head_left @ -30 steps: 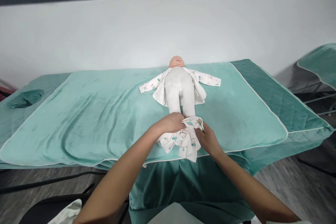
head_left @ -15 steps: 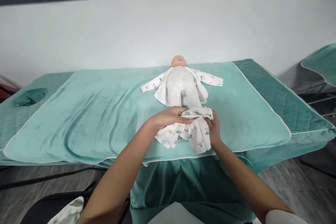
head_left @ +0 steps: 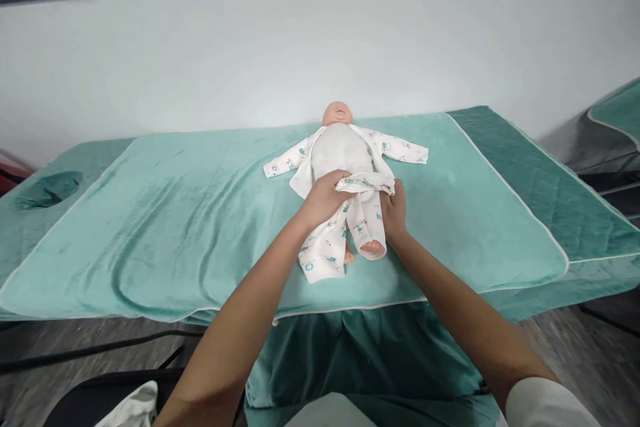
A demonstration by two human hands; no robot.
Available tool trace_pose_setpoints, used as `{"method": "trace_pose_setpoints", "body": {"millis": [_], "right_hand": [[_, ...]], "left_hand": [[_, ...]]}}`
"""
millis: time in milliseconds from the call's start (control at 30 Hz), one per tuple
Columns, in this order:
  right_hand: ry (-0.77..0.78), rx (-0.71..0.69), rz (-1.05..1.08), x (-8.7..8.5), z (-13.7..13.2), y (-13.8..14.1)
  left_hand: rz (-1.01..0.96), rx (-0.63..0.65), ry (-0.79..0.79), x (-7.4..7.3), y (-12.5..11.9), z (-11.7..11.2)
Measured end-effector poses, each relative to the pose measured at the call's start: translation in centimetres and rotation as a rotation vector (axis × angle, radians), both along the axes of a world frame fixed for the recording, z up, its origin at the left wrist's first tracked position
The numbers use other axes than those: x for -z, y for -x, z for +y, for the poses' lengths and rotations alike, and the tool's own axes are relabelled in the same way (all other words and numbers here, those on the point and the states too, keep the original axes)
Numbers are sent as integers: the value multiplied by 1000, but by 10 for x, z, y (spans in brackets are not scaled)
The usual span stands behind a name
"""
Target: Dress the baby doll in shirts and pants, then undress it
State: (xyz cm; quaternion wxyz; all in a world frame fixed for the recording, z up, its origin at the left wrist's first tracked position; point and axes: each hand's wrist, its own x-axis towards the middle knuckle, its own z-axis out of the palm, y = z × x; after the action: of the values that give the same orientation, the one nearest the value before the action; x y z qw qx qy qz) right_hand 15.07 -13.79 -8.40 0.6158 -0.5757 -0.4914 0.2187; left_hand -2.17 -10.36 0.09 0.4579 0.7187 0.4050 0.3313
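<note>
A baby doll (head_left: 341, 149) lies on its back on the turquoise bed cover, its head toward the wall. It wears an open white printed jacket (head_left: 400, 149) with both sleeves spread out. White printed baby trousers (head_left: 369, 215) are around its thighs. My left hand (head_left: 327, 199) is closed on the waistband's left side, and my right hand (head_left: 394, 211) grips the right side. From the right trouser leg's hem pokes one foot (head_left: 373, 248). The other foot (head_left: 349, 255) shows beside the left trouser leg (head_left: 323, 255), which lies rather flat.
The turquoise cover (head_left: 165, 213) has folds on the left and drapes over the front edge. A face hole (head_left: 49, 189) is at the bed's left end. Behind stands a white wall (head_left: 225, 60). A black seat (head_left: 120, 400) with white cloth (head_left: 133, 407) on it is at lower left.
Both hands have drawn the trousers up the doll's legs, from the lower legs to the thighs. The bunched trouser legs have straightened out, and the feet now show.
</note>
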Motion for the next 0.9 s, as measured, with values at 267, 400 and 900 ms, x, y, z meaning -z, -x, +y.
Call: {"method": "trace_pose_setpoints", "body": {"millis": [267,400,900], "right_hand": [[18,-19,-22,-2,34,-6],[26,-26,-70,0,34,-7],[234,-961,-322,-104,84,2]], "left_hand": [[-66,-78,-39,2,-3,26],[-132,25,168,4,18,35],[-643,-72,395,47,27,38]]}}
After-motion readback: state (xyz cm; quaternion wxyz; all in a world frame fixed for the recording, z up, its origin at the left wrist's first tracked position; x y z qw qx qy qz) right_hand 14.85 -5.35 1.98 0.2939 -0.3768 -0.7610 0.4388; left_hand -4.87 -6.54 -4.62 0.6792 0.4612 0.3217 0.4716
